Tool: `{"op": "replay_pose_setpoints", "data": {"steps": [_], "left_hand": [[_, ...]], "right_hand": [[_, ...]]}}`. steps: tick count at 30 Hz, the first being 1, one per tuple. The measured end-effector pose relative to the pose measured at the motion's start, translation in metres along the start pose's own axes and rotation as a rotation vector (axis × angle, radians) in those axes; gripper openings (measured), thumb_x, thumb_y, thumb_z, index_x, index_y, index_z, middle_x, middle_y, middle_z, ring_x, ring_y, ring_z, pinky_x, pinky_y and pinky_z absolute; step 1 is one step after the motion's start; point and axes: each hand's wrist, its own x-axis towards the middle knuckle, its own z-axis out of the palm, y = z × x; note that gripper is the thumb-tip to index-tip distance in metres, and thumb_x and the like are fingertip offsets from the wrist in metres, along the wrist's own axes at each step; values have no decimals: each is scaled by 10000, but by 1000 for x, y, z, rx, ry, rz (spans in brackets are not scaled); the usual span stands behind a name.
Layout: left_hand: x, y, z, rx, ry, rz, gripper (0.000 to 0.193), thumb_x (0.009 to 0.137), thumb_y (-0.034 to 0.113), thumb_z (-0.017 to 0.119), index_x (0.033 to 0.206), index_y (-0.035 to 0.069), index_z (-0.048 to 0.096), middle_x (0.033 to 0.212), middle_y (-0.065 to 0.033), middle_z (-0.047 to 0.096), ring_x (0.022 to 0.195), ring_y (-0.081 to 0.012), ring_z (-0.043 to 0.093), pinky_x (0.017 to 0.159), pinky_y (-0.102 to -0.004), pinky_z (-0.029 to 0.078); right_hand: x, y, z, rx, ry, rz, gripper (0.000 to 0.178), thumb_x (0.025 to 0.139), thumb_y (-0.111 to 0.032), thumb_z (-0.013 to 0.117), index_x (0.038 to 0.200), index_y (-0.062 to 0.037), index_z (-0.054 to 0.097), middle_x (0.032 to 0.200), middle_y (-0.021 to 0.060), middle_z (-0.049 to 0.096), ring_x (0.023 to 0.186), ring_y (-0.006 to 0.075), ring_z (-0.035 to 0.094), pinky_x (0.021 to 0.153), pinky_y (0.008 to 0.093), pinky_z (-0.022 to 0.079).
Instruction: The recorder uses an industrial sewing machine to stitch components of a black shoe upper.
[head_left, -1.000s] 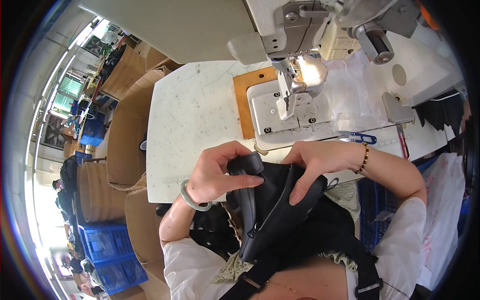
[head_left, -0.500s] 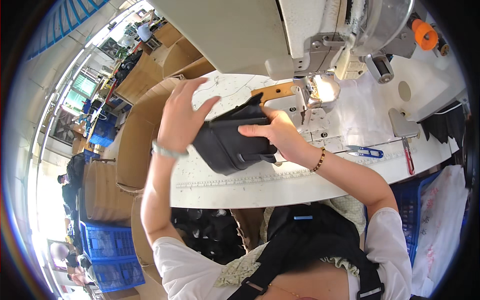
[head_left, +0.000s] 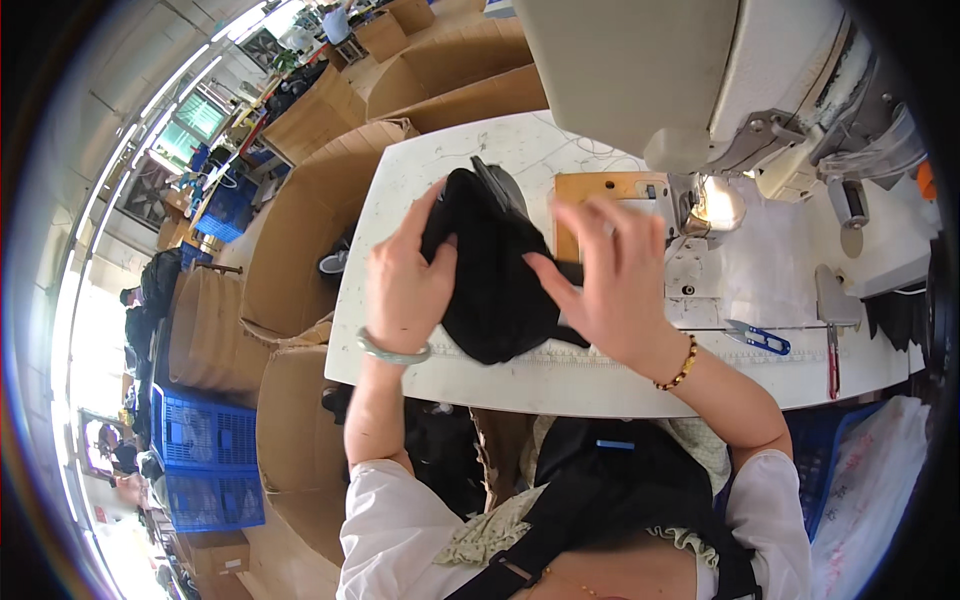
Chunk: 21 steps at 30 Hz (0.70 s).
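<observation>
My left hand (head_left: 408, 275) grips the left edge of a black sewn piece (head_left: 495, 270), with fingers behind and thumb in front. The piece stands above the white table, its matte fabric side towards me; a shinier leather-like flap shows at its top. A short black strap end sticks out at its lower right. My right hand (head_left: 615, 280) is open at the piece's right side, fingers spread and slightly blurred. Its thumb is close to the piece; whether it touches I cannot tell. Behind that hand lies the tan plate (head_left: 583, 187) of the sewing machine.
The sewing machine's head (head_left: 640, 70) overhangs the far right, its lamp lit. Blue thread snips (head_left: 760, 338) and a red-handled tool (head_left: 833, 365) lie on the right of the table (head_left: 400, 190). Cardboard boxes (head_left: 295, 240) and blue crates (head_left: 205, 440) stand on the left.
The black piece has turned from its smooth side to its matte side. My left hand has come down and taken hold of it; my right hand has let go. The view has shifted left.
</observation>
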Motion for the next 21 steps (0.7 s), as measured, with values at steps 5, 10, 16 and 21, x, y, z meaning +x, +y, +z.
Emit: {"op": "replay_pose_setpoints", "data": {"steps": [5, 10, 16, 21], "left_hand": [[-6, -3, -5, -220, -309, -84, 496, 675, 62, 606, 1169, 65, 561, 783, -192, 634, 657, -281, 626, 656, -330, 479], [-18, -15, 34, -399, -624, -185, 471, 671, 96, 598, 1132, 15, 553, 879, -169, 646, 835, -265, 632, 775, -326, 466], [-26, -9, 48, -389, -571, -85, 422, 757, 183, 618, 1139, 34, 519, 886, -178, 639, 810, -296, 631, 740, -355, 473], [-20, -2, 47, -276, -569, -82, 344, 803, 230, 622, 1066, 33, 521, 854, -216, 620, 794, -378, 607, 710, -389, 471]], "right_hand": [[-4, 10, -14, 311, -270, 260, 333, 767, -157, 652, 1034, -3, 528, 860, 186, 557, 729, 351, 568, 626, 406, 447], [-29, 27, -28, 364, -584, 635, 224, 834, -141, 555, 902, 60, 485, 601, 226, 519, 591, 398, 549, 550, 433, 422], [-48, 27, -21, 450, -460, 574, 276, 829, -156, 572, 1001, 46, 497, 709, 210, 578, 696, 365, 588, 628, 401, 457], [-36, 21, -20, 600, -482, 576, 345, 805, -156, 597, 1076, 32, 498, 862, 196, 624, 822, 317, 627, 719, 353, 482]]}}
